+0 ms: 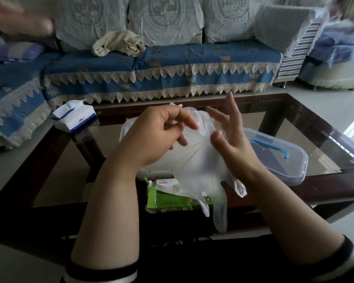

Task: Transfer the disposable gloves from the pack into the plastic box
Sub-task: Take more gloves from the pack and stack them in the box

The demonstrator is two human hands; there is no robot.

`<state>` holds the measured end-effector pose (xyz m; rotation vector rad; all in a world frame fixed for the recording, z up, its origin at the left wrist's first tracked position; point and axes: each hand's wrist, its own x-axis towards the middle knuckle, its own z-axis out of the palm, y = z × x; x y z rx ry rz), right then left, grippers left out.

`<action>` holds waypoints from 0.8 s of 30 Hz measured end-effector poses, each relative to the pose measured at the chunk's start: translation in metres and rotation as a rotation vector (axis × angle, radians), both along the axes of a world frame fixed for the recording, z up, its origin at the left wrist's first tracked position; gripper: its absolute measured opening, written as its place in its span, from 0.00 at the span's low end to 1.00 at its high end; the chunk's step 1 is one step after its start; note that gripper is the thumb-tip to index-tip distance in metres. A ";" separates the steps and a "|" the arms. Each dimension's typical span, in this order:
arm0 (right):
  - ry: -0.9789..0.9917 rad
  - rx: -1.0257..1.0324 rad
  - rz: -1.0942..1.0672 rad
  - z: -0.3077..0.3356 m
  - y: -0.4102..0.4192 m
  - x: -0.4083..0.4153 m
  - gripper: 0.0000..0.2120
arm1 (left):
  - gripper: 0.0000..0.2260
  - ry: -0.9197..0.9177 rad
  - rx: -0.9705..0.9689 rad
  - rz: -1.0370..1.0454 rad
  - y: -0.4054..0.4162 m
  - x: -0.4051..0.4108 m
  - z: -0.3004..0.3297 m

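A clear disposable glove [200, 166] hangs between my two hands above the table, its fingers drooping toward me. My left hand [159, 131] pinches the glove's upper edge with curled fingers. My right hand [227, 135] has its fingers spread and straight, its palm against the glove's right side. The green glove pack [172, 199] lies open on the near edge of the table under the glove. The clear plastic box [131, 123] sits behind my hands, mostly hidden. Its lid [284, 160], with a blue handle, lies to the right.
The glass-topped table [306, 127] has a dark wooden frame. A white and blue tissue pack [74, 115] lies at its far left corner. A blue-covered sofa [151, 64] with a crumpled beige cloth [119, 43] stands behind. Another person's blurred hand [18, 21] shows at the top left.
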<state>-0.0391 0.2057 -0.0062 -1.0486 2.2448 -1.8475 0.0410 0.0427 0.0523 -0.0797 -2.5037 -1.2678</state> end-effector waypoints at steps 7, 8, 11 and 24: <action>-0.601 0.097 0.129 0.019 -0.004 -0.031 0.48 | 0.15 0.165 0.050 0.147 -0.037 -0.032 -0.016; -0.613 0.143 0.093 0.020 -0.007 -0.035 0.48 | 0.15 0.228 0.089 0.198 -0.042 -0.039 -0.023; -0.544 0.118 0.016 0.019 -0.022 -0.055 0.52 | 0.12 0.313 0.036 0.383 -0.060 -0.059 -0.052; 0.194 0.635 -0.186 0.000 -0.093 -0.110 0.40 | 0.27 -0.152 -0.404 0.629 -0.104 -0.076 -0.088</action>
